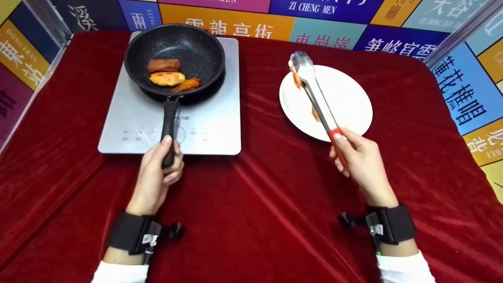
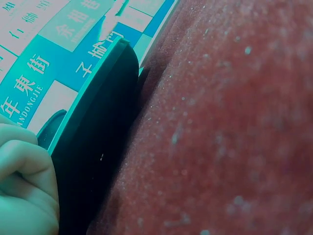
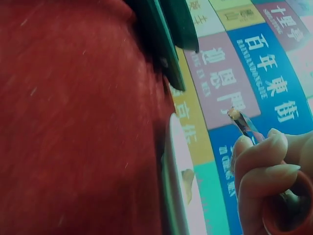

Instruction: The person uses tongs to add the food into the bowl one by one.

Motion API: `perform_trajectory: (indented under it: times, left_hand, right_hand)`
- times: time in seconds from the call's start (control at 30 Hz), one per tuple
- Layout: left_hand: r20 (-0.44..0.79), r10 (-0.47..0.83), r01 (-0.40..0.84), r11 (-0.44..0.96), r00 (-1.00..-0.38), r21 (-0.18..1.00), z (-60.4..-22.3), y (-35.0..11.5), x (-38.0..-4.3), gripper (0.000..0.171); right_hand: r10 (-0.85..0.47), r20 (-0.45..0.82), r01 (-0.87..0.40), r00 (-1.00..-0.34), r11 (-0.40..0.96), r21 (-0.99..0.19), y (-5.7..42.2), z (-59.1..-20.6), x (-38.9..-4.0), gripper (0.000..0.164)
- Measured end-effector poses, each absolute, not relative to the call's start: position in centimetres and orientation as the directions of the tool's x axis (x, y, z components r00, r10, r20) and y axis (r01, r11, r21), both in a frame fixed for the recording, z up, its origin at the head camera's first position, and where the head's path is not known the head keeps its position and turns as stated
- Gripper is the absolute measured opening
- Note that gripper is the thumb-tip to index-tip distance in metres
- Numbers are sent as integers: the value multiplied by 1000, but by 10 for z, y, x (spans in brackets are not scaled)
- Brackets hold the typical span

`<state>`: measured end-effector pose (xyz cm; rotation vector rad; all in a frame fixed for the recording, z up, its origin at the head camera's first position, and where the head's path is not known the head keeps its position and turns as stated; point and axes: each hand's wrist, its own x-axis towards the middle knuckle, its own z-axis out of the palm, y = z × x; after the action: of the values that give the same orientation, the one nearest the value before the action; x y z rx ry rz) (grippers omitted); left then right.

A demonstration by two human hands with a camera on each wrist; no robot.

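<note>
My left hand [image 1: 159, 171] grips the black handle of a speckled frying pan [image 1: 200, 51], thumb on top. In the pan lie a brown block of food [image 1: 164, 65], a yellow browned piece [image 1: 167, 79] and an orange-brown piece [image 1: 188, 84]. My right hand [image 1: 363, 161] holds steel tongs [image 1: 319, 96] by their red grips. A reddish-orange food piece [image 1: 296, 76] is at the tongs' tips, over the left rim of a white plate [image 1: 351, 92]. Another brownish piece [image 1: 315, 113] lies on the plate, partly hidden by the tongs in the head view.
The pan is over a silver induction cooker [image 1: 220, 135] at the left. A dark red cloth [image 1: 251, 204] covers the table. Panels with Chinese lettering [image 1: 330, 35] stand behind and at both sides.
</note>
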<state>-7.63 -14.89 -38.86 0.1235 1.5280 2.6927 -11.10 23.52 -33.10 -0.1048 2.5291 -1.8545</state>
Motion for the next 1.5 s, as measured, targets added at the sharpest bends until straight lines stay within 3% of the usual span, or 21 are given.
perform_trajectory:
  times: [0.2, 0.47, 0.9, 1.5]
  left_hand:
    - [29, 60, -5, -501, -998, 865, -390, -151, -75, 29]
    - [19, 54, -9, -484, -998, 875, -389, -150, -76, 31]
    - [27, 52, -1, -479, -998, 878, -391, -152, -77, 32]
    - [10, 39, -9, -459, -999, 888, -392, -151, -78, 36]
  right_hand:
    - [-94, 91, -118, -991, 329, -937, 214, -323, -120, 32]
    - [-97, 69, -96, -993, 310, -946, 192, -319, -127, 37]
    - [-201, 73, -96, -977, 107, -990, 145, -317, -145, 36]
    - [-216, 8, -15, -976, 33, -999, 103, -325, -160, 44]
